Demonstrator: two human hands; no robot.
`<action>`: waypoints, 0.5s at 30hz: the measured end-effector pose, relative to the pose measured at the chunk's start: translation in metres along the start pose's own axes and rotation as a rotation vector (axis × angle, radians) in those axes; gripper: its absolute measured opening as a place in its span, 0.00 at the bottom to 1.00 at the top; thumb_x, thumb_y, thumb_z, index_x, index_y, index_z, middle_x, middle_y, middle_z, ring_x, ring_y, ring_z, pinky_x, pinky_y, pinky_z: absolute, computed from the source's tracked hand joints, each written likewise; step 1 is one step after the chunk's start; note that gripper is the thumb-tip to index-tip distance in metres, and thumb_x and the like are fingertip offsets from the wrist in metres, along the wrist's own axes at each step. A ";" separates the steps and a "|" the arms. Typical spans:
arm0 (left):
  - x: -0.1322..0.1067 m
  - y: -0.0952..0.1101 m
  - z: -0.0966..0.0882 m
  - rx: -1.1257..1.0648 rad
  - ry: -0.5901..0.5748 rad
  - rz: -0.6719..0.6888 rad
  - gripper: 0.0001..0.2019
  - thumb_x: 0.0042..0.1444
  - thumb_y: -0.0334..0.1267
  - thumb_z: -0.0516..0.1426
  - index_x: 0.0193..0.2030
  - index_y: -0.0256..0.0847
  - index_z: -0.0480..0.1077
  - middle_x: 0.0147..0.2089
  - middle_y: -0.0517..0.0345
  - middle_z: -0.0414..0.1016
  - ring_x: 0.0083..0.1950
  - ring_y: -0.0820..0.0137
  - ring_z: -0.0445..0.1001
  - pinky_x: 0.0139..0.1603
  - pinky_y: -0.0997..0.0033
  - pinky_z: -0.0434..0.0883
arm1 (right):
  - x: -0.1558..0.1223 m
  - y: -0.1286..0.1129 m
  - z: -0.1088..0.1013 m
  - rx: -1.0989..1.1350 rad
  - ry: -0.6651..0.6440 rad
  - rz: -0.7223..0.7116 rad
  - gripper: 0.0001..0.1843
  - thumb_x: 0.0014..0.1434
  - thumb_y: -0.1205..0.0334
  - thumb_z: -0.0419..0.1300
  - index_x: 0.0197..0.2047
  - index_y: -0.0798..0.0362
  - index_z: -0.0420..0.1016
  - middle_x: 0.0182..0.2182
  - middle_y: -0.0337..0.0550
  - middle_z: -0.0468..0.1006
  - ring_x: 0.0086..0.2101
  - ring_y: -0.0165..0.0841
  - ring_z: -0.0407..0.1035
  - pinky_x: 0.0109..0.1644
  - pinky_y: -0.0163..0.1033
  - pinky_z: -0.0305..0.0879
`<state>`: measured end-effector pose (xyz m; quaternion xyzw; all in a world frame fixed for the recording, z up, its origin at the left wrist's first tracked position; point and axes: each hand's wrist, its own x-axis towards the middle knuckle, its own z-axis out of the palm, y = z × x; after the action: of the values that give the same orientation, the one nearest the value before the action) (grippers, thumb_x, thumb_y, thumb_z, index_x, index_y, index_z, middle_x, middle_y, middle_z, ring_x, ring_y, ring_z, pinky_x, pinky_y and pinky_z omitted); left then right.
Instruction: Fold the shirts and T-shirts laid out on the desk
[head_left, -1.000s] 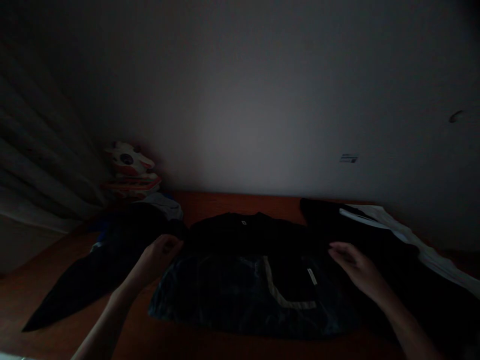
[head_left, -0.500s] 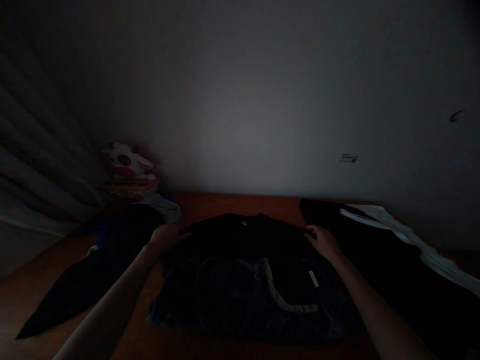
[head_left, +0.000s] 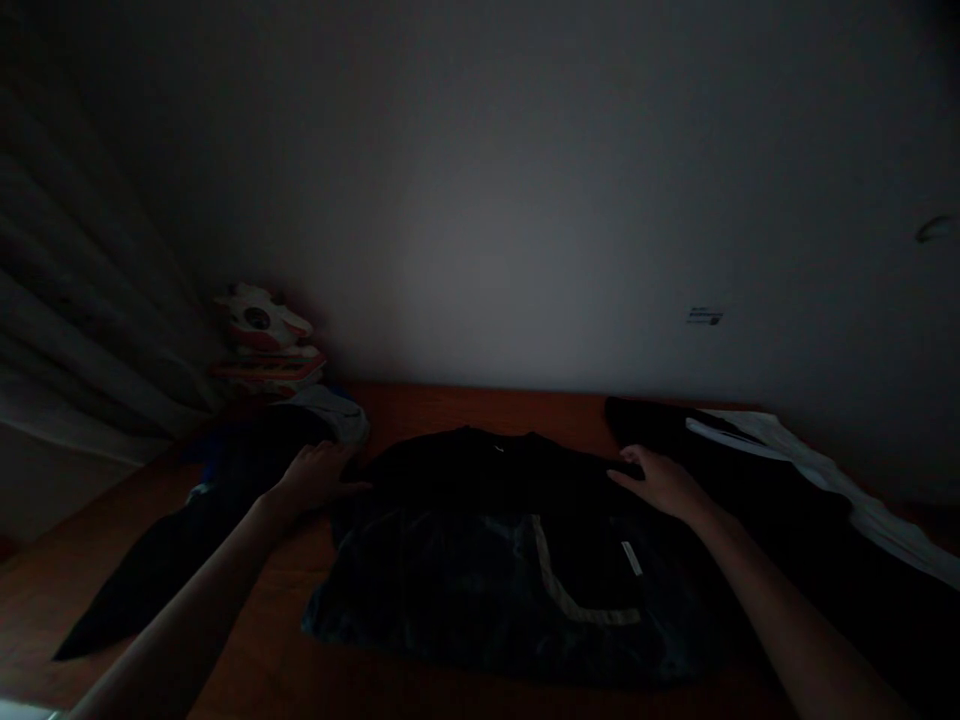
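Note:
In front of me a dark shirt [head_left: 450, 580] lies on a wooden surface, its black neckline at the far side. Its near part is mottled dark blue, with a grey-trimmed pocket and a small white tag. My left hand [head_left: 319, 474] is beside the shirt's far left corner, thumb stretched toward it and apart from the fingers. At the far right corner is my right hand [head_left: 660, 482], thumb and fingers spread with no cloth visibly pinched. Dim light hides whether either hand touches the fabric.
To the left lies a heap of dark and grey clothes [head_left: 330, 408]. Black clothing [head_left: 772, 500] and a white garment [head_left: 832, 490] lie on the right. A cow-shaped toy [head_left: 266, 325] stands at the back left, near a pale curtain [head_left: 82, 320]. A wall [head_left: 510, 220] rises behind the wooden surface [head_left: 480, 400].
My left hand has drawn a little left, away from the shirt's edge. My right hand's thumb and fingers are more spread. The shirt's collar looks slightly shifted, and the view has turned slightly left.

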<state>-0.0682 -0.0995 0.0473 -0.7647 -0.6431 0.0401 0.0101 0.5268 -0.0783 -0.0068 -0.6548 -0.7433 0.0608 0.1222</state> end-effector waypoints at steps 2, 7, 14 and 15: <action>0.003 0.006 0.001 0.079 -0.027 -0.020 0.27 0.59 0.56 0.59 0.59 0.39 0.73 0.56 0.37 0.78 0.58 0.46 0.74 0.58 0.51 0.66 | 0.002 -0.006 0.008 0.010 -0.011 0.016 0.22 0.62 0.48 0.59 0.54 0.53 0.75 0.50 0.54 0.82 0.49 0.46 0.77 0.51 0.45 0.70; 0.001 0.006 -0.008 0.048 -0.157 -0.150 0.17 0.66 0.45 0.51 0.49 0.41 0.77 0.51 0.40 0.81 0.52 0.51 0.79 0.51 0.57 0.70 | -0.006 -0.002 0.015 -0.090 -0.066 0.088 0.16 0.66 0.54 0.55 0.49 0.51 0.79 0.43 0.55 0.85 0.42 0.49 0.80 0.42 0.45 0.70; -0.019 -0.031 -0.026 -0.099 -0.169 -0.300 0.08 0.56 0.36 0.60 0.36 0.32 0.77 0.40 0.35 0.81 0.41 0.46 0.80 0.45 0.51 0.72 | -0.012 0.013 -0.004 -0.214 -0.170 0.040 0.12 0.61 0.58 0.59 0.43 0.47 0.83 0.42 0.52 0.85 0.43 0.49 0.80 0.46 0.50 0.69; -0.017 -0.029 -0.026 -0.137 -0.130 -0.291 0.06 0.54 0.34 0.61 0.36 0.31 0.76 0.39 0.36 0.81 0.41 0.46 0.80 0.46 0.51 0.72 | -0.010 0.010 -0.004 -0.204 -0.188 0.026 0.11 0.59 0.59 0.61 0.43 0.47 0.83 0.43 0.52 0.85 0.45 0.50 0.79 0.48 0.51 0.69</action>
<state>-0.0977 -0.1102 0.0765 -0.6581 -0.7476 0.0437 -0.0778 0.5385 -0.0869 -0.0064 -0.6649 -0.7453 0.0476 -0.0158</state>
